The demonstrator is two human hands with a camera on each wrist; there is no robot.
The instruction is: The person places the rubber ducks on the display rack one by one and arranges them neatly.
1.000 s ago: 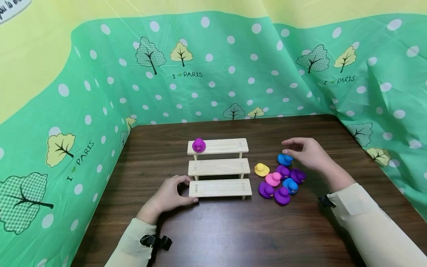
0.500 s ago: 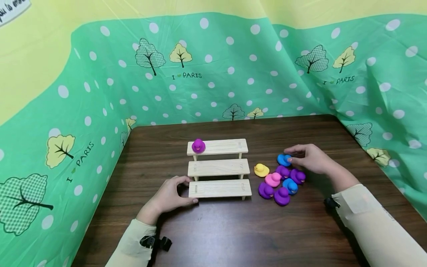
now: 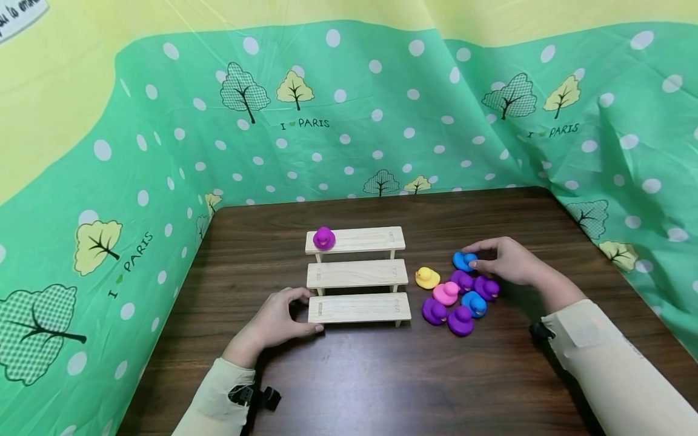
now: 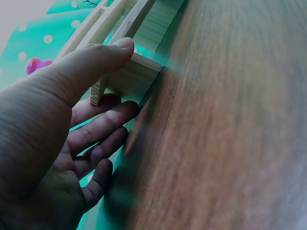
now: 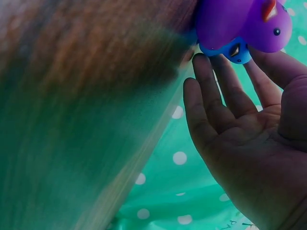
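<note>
On the table (image 3: 349, 381): hands (image 3: 278, 315) (image 3: 509, 260) pinching one of three shelves (image 3: 360, 309), one of nine ducks (image 3: 462, 261).

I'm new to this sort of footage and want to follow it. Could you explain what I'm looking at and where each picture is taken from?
There's no machine here, just a person's two bare hands. The wide picture comes from a camera on the head, looking forward and down; the two close ones come from wrist cameras, each watching its own hand.

On the dark table is a three-tier wooden stand, with a single purple duck on its back tier. To its right are four purple ducks, a yellow duck, a pink duck and two blue ducks.

The left hand holds the left end of the stand's front tier. The right hand has its grip on the farther blue duck.
</note>
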